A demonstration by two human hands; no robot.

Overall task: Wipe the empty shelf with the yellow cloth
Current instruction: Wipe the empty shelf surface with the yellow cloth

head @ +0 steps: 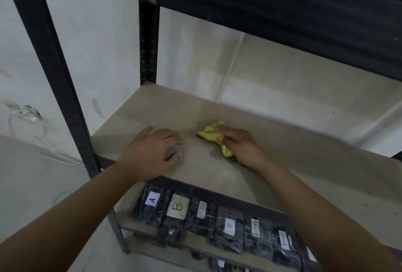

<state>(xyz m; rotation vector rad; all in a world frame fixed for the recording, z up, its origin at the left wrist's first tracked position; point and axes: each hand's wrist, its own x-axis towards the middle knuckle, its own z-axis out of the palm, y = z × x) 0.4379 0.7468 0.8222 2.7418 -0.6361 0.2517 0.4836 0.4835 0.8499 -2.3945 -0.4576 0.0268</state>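
The empty shelf (293, 154) is a beige board in a black metal rack, bare but for my hands. A crumpled yellow cloth (212, 134) lies on the board near its middle. My right hand (241, 147) presses down on the cloth, with the fingers and thumb closed over it; part of the cloth sticks out below the thumb. My left hand (154, 152) rests palm down on the board's front left part, to the left of the cloth, fingers curled and holding nothing.
Black rack posts (54, 71) stand at the left and a dark beam (282, 8) crosses overhead. The lower shelf holds several black wrapped packages with paper labels (176, 206). White walls lie behind, with loose cables (30, 119) at the left.
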